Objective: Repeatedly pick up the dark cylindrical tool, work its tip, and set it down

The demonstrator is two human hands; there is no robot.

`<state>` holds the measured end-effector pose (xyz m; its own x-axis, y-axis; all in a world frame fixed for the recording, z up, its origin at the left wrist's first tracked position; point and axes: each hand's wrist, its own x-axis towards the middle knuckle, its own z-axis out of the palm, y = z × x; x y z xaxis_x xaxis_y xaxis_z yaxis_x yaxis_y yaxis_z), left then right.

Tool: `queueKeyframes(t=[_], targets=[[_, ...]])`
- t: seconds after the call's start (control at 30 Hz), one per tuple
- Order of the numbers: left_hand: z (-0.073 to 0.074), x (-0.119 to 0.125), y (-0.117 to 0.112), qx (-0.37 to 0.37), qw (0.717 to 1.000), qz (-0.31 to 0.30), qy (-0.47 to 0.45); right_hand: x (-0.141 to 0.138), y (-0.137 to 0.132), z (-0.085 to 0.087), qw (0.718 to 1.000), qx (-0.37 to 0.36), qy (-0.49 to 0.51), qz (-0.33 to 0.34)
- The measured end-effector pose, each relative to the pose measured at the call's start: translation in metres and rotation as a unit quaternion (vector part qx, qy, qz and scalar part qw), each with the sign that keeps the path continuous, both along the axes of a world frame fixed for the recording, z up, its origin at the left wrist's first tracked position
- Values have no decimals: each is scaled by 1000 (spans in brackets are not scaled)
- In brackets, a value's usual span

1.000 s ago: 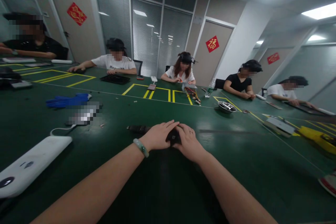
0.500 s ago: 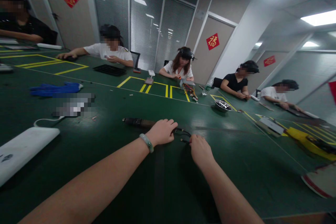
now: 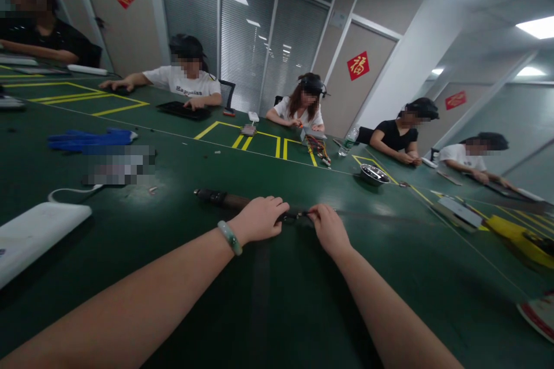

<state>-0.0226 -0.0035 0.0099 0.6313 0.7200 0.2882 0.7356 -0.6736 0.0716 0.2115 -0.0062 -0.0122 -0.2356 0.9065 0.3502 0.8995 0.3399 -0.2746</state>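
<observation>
On the green table lies an electric screwdriver (image 3: pixel 220 200) with a dark brown body and a narrow metal tip toward the left. My left hand (image 3: pixel 262 220) is closed around its rear part, which the palm and fingers hide. From the screwdriver's right end comes a short black cable (image 3: pixel 289 218), running to my right hand (image 3: pixel 328 228). The thumb and fingers of that hand pinch a thin dark end of cable, right beside a small shiny metal piece. Whether the two pieces are joined I cannot tell.
To the left are a white power bank (image 3: pixel 45 236), its cable and a blue glove (image 3: pixel 90 140). A metal bowl (image 3: pixel 374 174), a water bottle (image 3: pixel 348 141) and a metal box with coloured wires (image 3: pixel 318 147) stand farther off. Several people sit across the table; a yellow item (image 3: pixel 517 236) lies right.
My right hand has come nearer the screwdriver's right end, and the cable that looped between my hands is now drawn in straighter. The left hand keeps its hold. The camera view has shifted slightly.
</observation>
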Motion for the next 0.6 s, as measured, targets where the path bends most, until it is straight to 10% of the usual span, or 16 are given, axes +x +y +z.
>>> queueKeyframes(t=[0.6], targets=[[-8, 8, 9, -25, 997, 24, -65, -2, -2, 0, 999, -18, -34, -24]])
